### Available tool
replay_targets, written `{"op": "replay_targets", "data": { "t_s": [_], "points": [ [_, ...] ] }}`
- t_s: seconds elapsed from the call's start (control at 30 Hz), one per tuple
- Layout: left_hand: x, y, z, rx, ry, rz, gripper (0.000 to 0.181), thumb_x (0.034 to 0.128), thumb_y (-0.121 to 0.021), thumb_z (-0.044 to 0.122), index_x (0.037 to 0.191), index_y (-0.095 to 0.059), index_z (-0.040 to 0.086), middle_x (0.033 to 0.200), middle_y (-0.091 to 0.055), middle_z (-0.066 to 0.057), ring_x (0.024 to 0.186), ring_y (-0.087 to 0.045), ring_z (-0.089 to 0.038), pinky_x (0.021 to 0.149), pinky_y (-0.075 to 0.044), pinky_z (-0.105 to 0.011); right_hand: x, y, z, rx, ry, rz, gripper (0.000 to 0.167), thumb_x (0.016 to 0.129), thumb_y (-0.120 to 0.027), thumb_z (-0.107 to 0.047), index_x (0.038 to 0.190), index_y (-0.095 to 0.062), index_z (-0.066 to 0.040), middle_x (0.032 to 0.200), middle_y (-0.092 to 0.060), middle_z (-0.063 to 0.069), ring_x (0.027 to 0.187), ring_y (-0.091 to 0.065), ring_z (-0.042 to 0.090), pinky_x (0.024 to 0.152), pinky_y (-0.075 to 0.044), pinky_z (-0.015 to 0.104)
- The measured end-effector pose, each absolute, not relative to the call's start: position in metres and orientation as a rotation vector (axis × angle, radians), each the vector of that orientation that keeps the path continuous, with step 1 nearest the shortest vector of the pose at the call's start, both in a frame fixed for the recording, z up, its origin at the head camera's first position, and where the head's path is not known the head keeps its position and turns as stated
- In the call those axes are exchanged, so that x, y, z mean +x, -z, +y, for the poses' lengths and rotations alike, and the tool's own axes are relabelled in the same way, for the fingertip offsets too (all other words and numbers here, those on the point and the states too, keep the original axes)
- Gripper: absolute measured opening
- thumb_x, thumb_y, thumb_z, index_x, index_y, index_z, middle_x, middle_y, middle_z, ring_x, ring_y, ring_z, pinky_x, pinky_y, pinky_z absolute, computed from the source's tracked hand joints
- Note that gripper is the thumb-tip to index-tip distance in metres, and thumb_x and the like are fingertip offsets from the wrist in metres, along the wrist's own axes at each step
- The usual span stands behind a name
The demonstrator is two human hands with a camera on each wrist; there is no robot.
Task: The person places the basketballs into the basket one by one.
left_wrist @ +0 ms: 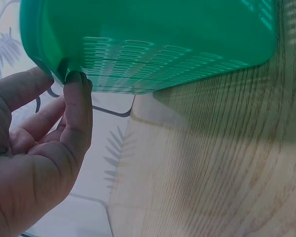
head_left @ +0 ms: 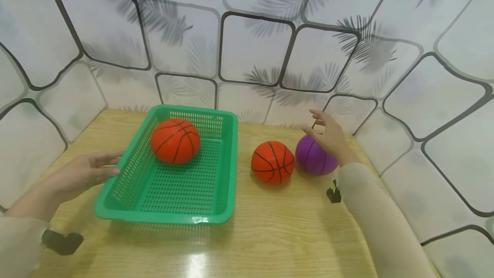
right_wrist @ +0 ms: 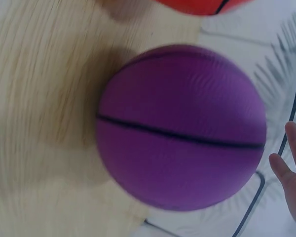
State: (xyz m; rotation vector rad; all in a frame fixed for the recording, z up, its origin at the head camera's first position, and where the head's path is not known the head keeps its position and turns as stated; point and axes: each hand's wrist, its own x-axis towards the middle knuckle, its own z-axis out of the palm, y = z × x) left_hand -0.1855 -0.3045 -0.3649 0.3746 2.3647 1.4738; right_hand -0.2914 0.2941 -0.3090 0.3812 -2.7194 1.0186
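1. Along the green basket's (head_left: 233,162) left side, the left hand (head_left: 82,173) has its grip clamped on the rim, though how firmly is hard to judge. A sharp tug there could tip the basket and set the inner red ball (head_left: 175,141), near its far end, rolling.
2. Just right of the basket, the outer red ball (head_left: 272,163) sits loose on the desk (head_left: 278,231); a bump could send it against the basket wall.
3. Farther right of the basket lies the purple ball (head_left: 313,160). The right hand (head_left: 329,135) is above it, grip apart and seemingly not touching.
4. Closing off-centre on that round surface might squeeze the purple ball out, either basketward into its red neighbour or away from the basket.
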Motion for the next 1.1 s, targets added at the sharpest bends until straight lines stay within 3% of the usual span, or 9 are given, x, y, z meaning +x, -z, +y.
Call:
{"op": "replay_targets", "data": {
  "t_s": [0.23, 0.5, 0.77, 0.87, 1.0, 1.1],
  "points": [
    [-0.185, 0.365, -0.305, 0.371, -1.474, 2.363, 0.065, 0.0988, -0.053, 0.019, 0.148, -0.019, -0.005, 0.152, -0.017, -0.028, 0.132, -0.021, -0.051, 0.086, -0.04, -0.009, -0.287, 0.318, 0.318, 0.3, -1.087, -2.697, 0.073, 0.088, -0.067, -0.04, 0.147, -0.034, -0.011, 0.144, -0.037, 0.022, 0.128, -0.038, 0.042, 0.098, -0.04, 0.056],
    [-0.185, 0.365, -0.305, 0.368, -1.468, 2.359, 0.065, 0.0988, -0.053, 0.019, 0.149, -0.018, -0.005, 0.152, -0.016, -0.027, 0.132, -0.02, -0.051, 0.086, -0.04, -0.009, -0.28, 0.338, 0.341, 0.304, -1.165, -2.63, 0.076, 0.088, -0.07, -0.031, 0.149, -0.029, -0.012, 0.146, -0.033, 0.024, 0.13, -0.033, 0.047, 0.097, -0.031, 0.069],
    [-0.185, 0.365, -0.305, 0.378, -1.466, 2.361, 0.065, 0.099, -0.053, 0.019, 0.148, -0.018, -0.005, 0.152, -0.016, -0.028, 0.131, -0.021, -0.053, 0.086, -0.04, -0.01, -0.272, 0.364, 0.354, 0.25, -1.23, -2.568, 0.084, 0.085, -0.073, -0.026, 0.151, -0.023, -0.013, 0.147, -0.028, 0.025, 0.131, -0.029, 0.048, 0.102, -0.026, 0.066],
    [-0.184, 0.365, -0.304, 0.387, -1.436, 2.393, 0.064, 0.0993, -0.052, 0.02, 0.148, -0.019, -0.005, 0.151, -0.018, -0.028, 0.131, -0.023, -0.053, 0.096, -0.044, -0.029, -0.269, 0.372, 0.356, 0.22, -1.253, -2.557, 0.087, 0.083, -0.075, -0.024, 0.151, -0.022, -0.012, 0.148, -0.025, 0.026, 0.132, -0.027, 0.048, 0.103, -0.026, 0.065],
    [-0.183, 0.364, -0.303, 0.393, -1.395, 2.434, 0.063, 0.0997, -0.051, 0.021, 0.148, -0.02, -0.005, 0.15, -0.021, -0.028, 0.13, -0.025, -0.053, 0.1, -0.032, -0.057, -0.266, 0.381, 0.356, 0.17, -1.265, -2.567, 0.091, 0.081, -0.077, -0.025, 0.152, -0.021, -0.012, 0.149, -0.022, 0.025, 0.133, -0.026, 0.047, 0.101, -0.028, 0.066],
    [-0.183, 0.364, -0.303, 0.389, -1.391, 2.443, 0.063, 0.0997, -0.051, 0.021, 0.148, -0.02, -0.005, 0.15, -0.023, -0.027, 0.13, -0.025, -0.053, 0.1, -0.03, -0.059, -0.264, 0.386, 0.356, 0.145, -1.264, -2.583, 0.094, 0.08, -0.078, -0.025, 0.152, -0.018, -0.013, 0.149, -0.021, 0.026, 0.133, -0.025, 0.047, 0.101, -0.029, 0.066]
  ]
}}
